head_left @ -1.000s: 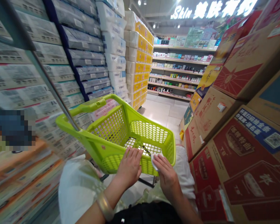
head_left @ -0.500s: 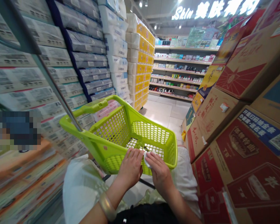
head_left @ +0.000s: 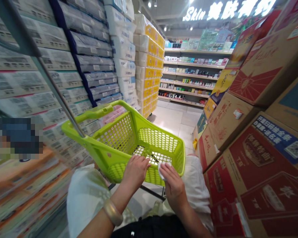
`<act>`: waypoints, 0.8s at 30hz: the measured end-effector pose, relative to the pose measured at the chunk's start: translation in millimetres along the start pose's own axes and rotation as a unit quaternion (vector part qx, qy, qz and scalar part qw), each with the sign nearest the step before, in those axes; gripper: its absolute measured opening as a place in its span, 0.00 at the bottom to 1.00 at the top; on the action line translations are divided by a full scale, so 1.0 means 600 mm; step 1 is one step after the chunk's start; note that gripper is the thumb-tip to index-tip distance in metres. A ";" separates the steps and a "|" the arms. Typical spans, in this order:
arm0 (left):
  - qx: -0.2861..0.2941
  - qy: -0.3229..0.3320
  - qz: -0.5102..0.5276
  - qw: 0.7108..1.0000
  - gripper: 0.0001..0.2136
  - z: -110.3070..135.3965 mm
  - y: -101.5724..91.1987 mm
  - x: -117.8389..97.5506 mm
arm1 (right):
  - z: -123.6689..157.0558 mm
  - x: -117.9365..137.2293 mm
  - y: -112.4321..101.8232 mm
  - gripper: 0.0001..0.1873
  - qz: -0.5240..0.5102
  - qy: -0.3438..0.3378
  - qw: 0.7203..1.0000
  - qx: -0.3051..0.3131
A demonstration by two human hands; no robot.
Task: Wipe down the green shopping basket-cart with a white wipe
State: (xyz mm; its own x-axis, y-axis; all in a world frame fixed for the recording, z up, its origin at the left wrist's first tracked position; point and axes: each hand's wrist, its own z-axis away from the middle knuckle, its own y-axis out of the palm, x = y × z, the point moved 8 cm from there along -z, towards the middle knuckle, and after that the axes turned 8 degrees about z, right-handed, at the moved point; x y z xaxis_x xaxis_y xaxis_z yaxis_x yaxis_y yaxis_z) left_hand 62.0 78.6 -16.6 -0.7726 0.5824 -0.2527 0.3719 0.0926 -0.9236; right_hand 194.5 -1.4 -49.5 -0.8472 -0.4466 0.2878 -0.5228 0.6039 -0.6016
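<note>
A lime-green shopping basket cart (head_left: 106,162) with perforated walls stands between my knees, its near rim toward me. My left hand (head_left: 137,170) is closed over that rim, fingers curled onto the top edge. Farther right along the same rim, my right hand (head_left: 173,180) presses a folded white wipe (head_left: 161,171) against the plastic; whether it is tissue or cloth I cannot tell. Inside, the basket's slotted bottom shows with no goods on it. A metal pole (head_left: 57,96) rises from the cart's left end to a grey handle (head_left: 20,33).
Stacked tissue packs (head_left: 149,66) and paper bundles (head_left: 91,59) wall in the left side. Cardboard cartons (head_left: 258,158) are piled close on the right. Ahead, a tiled aisle (head_left: 172,120) leads to shelves of small boxed goods (head_left: 193,72). A blurred patch covers something at far left.
My hands have moved apart along the rim: the left one leftward, the right one rightward with the white wipe. The cart has shifted slightly left.
</note>
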 end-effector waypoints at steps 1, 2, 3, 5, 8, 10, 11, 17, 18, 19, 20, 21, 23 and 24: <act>0.003 -0.005 -0.003 1.000 0.11 -0.001 0.000 0.000 | -0.001 -0.002 0.000 0.25 -0.008 -0.005 1.000 0.003; 0.008 -0.010 -0.007 1.000 0.11 -0.002 0.000 0.001 | -0.001 -0.010 -0.004 0.25 -0.011 -0.001 1.000 0.000; 0.011 -0.016 -0.009 1.000 0.11 -0.003 0.001 0.001 | 0.002 -0.023 -0.010 0.25 -0.008 0.011 1.000 -0.010; 0.012 -0.026 -0.013 1.000 0.11 -0.006 0.003 0.002 | 0.011 -0.055 -0.026 0.24 0.013 0.049 0.998 -0.045; 0.005 -0.031 -0.013 0.999 0.11 -0.010 0.006 -0.001 | 0.022 -0.084 -0.037 0.23 0.042 0.093 0.991 -0.084; -0.004 -0.028 -0.017 0.999 0.11 -0.012 0.007 -0.006 | 0.017 -0.073 -0.025 0.23 0.038 0.088 0.992 -0.077; -0.008 -0.026 -0.020 0.999 0.11 -0.012 0.008 -0.008 | 0.011 -0.059 -0.014 0.23 0.030 0.074 0.995 -0.065; -0.011 -0.030 -0.027 0.999 0.11 -0.003 0.010 -0.016 | -0.006 -0.013 0.012 0.26 0.000 0.005 1.000 -0.022; -0.010 -0.033 -0.027 0.999 0.11 -0.002 0.011 -0.016 | -0.001 -0.026 0.004 0.26 0.009 0.019 0.999 -0.034; -0.011 -0.034 -0.027 0.999 0.11 0.000 0.012 -0.016 | 0.007 -0.042 -0.006 0.25 0.020 0.038 0.998 -0.048; -0.014 -0.035 -0.027 0.999 0.12 0.001 0.012 -0.017 | 0.014 -0.060 -0.016 0.24 0.032 0.059 0.996 -0.065; -0.019 -0.036 -0.027 0.999 0.12 0.002 0.012 -0.017 | 0.022 -0.075 -0.024 0.24 0.043 0.081 0.993 -0.081; -0.030 -0.037 -0.028 0.998 0.12 0.003 0.012 -0.019 | 0.031 -0.089 -0.031 0.23 0.054 0.108 0.988 -0.097; -0.034 -0.037 -0.029 0.998 0.13 0.004 0.012 -0.020 | 0.030 -0.085 -0.027 0.23 0.053 0.108 0.988 -0.095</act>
State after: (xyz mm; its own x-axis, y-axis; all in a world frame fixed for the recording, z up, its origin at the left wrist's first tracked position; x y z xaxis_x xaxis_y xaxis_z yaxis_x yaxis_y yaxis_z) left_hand 72.8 70.7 -21.0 -0.8292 0.5130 -0.2221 0.3570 0.1801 -0.9166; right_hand 247.9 -0.3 -67.5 -0.8883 -0.2352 0.3945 -0.4205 0.7621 -0.4924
